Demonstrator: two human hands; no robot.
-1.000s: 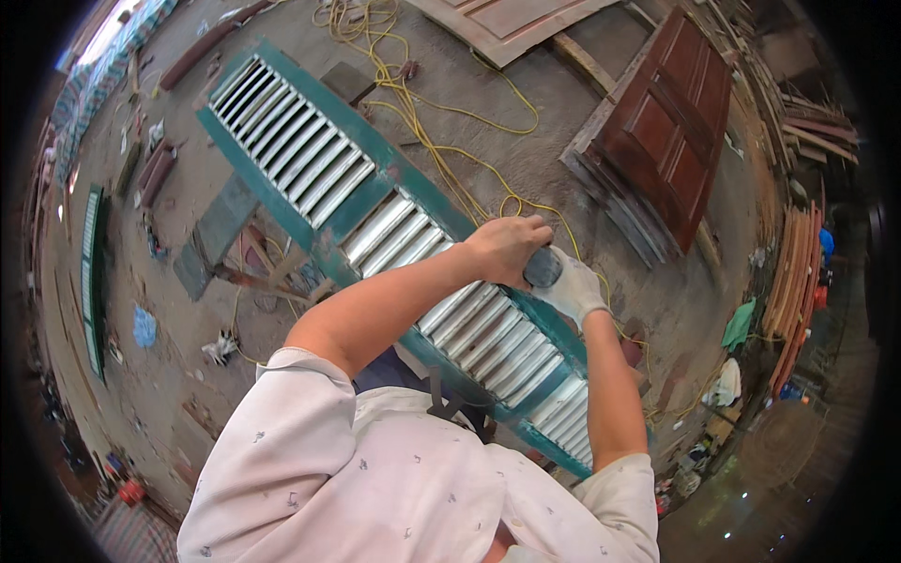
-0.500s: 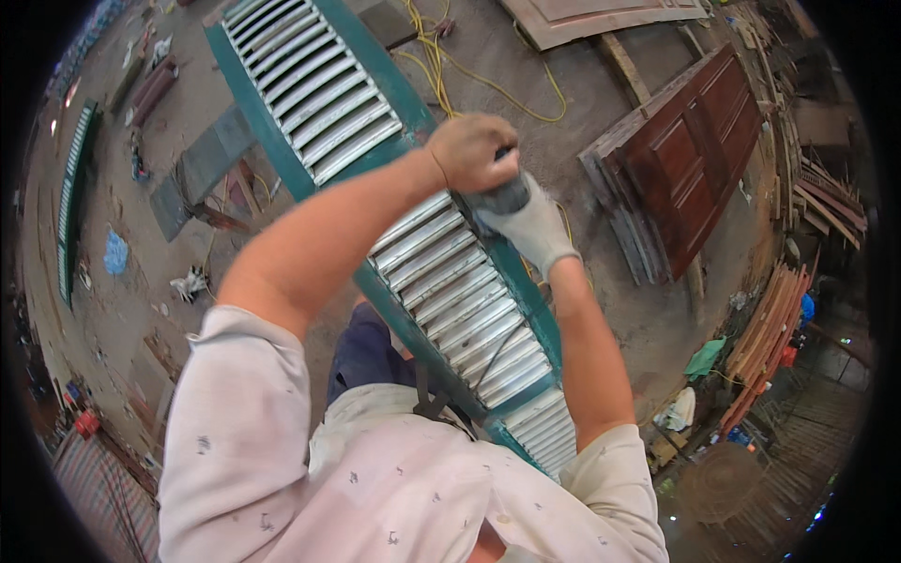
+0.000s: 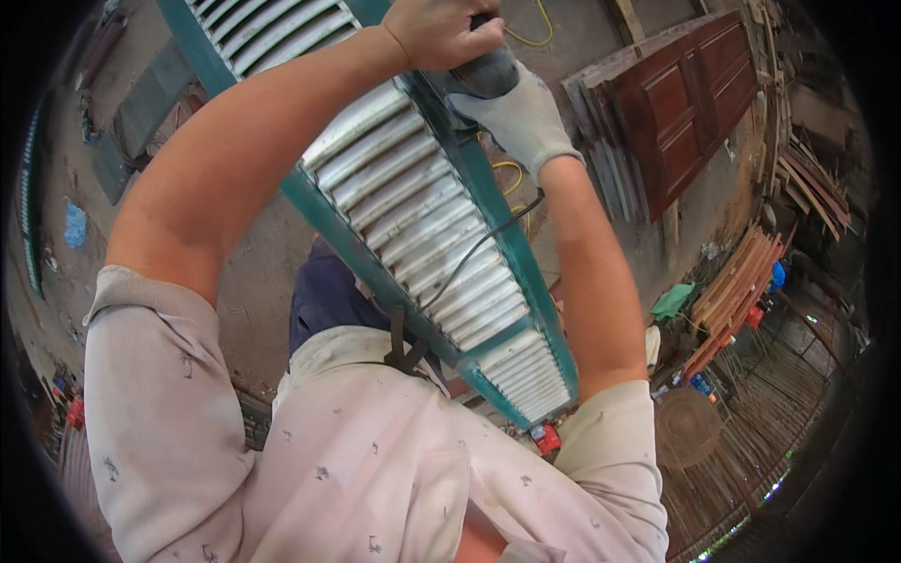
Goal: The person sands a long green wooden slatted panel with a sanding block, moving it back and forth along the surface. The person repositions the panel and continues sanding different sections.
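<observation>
A long louvered shutter with a green frame and silvery-white slats stretches in front of me from upper left to lower right. Over its right-hand frame edge, near the top of the view, is a dark, rounded corded power tool. My bare left hand is closed round the tool's upper part. My right hand, in a pale glove, grips its body from the right. The tool's working face is hidden. A black cord lies across the slats.
Dark red panelled doors lean in a stack at the right. Beyond them lie timber strips and a green cloth. Another green shutter is at the far left, near a blue plastic bag. A yellow cord runs behind the shutter.
The view has shifted, so the shutter looks larger and both hands and the tool sit higher in the picture. The grip is the same. The black cord now shows farther up the slats.
</observation>
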